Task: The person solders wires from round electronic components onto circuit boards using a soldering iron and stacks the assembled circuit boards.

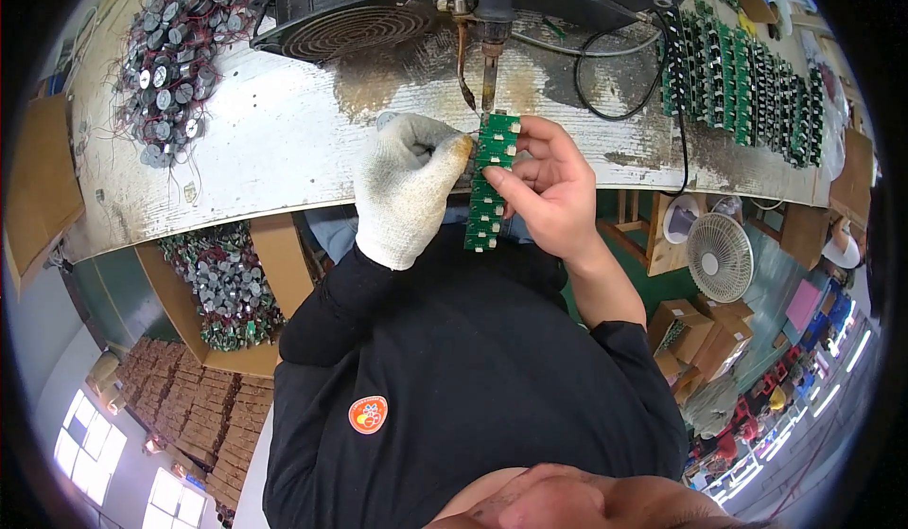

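My right hand [553, 184], bare, grips a long strip of green circuit boards [486, 209] with small white connectors, thumb on its face and fingers behind. The strip hangs nearly upright over the table's front edge. In a white knitted glove, my left hand [409, 184] is closed in a pinch against the strip's upper left side. What its fingertips hold is too small to make out. Just above the strip's top end, the tip of an upright soldering iron [489, 79] points down, with a thin bent metal tube [464, 65] beside it.
Many grey round parts with red wires [175, 65] are heaped at the table's left. Rows of green board strips [742, 84] lie at the right. A black fan housing [355, 23] and a loose black cable [605, 113] stand behind. A cardboard box [175, 307] of parts sits below left.
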Action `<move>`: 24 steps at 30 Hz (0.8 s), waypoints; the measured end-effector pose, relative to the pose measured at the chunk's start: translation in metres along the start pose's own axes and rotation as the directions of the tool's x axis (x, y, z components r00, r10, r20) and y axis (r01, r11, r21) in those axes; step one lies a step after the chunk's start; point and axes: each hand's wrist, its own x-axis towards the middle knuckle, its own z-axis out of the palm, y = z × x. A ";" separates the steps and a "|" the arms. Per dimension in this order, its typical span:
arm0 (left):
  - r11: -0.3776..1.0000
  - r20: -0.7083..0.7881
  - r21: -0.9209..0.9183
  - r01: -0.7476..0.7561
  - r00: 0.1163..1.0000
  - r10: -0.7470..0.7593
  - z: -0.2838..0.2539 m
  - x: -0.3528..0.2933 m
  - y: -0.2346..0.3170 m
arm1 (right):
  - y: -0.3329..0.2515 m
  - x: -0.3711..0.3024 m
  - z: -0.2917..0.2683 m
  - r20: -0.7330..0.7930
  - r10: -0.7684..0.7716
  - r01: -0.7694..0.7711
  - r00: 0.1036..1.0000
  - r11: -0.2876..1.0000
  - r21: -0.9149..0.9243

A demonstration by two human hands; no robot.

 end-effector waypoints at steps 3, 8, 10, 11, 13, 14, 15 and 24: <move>0.999 0.015 0.031 -0.009 1.000 0.009 -0.002 0.002 -0.003 | -0.001 0.000 0.000 0.005 -0.011 0.011 1.000 1.000 0.007; 0.997 -0.005 -0.011 -0.074 0.997 0.074 0.001 0.003 0.003 | -0.005 0.002 0.001 -0.011 -0.026 0.026 1.000 1.000 0.010; 0.997 -0.007 0.007 -0.081 0.997 0.082 0.002 0.002 0.004 | -0.004 0.002 0.001 -0.015 -0.042 0.042 0.999 0.999 0.011; 0.996 -0.010 0.023 -0.090 0.996 0.090 0.002 0.002 0.004 | -0.003 0.002 0.001 -0.013 -0.039 0.039 0.999 0.999 0.016; 0.997 -0.002 0.055 -0.061 0.998 0.061 0.001 0.002 0.007 | -0.002 0.002 0.000 -0.011 -0.034 0.035 0.999 0.999 0.022; 0.996 0.005 0.086 -0.034 0.999 0.034 0.000 0.001 0.008 | -0.001 0.001 0.000 -0.011 -0.027 0.027 1.000 0.999 0.027; 0.996 0.004 0.086 -0.033 0.999 0.033 -0.001 0.002 0.005 | 0.001 0.001 0.000 -0.009 -0.020 0.020 1.000 0.999 0.032; 0.999 0.036 0.029 -0.024 0.999 0.023 -0.001 0.000 0.000 | 0.002 -0.002 -0.001 -0.005 0.004 -0.004 1.000 1.000 0.002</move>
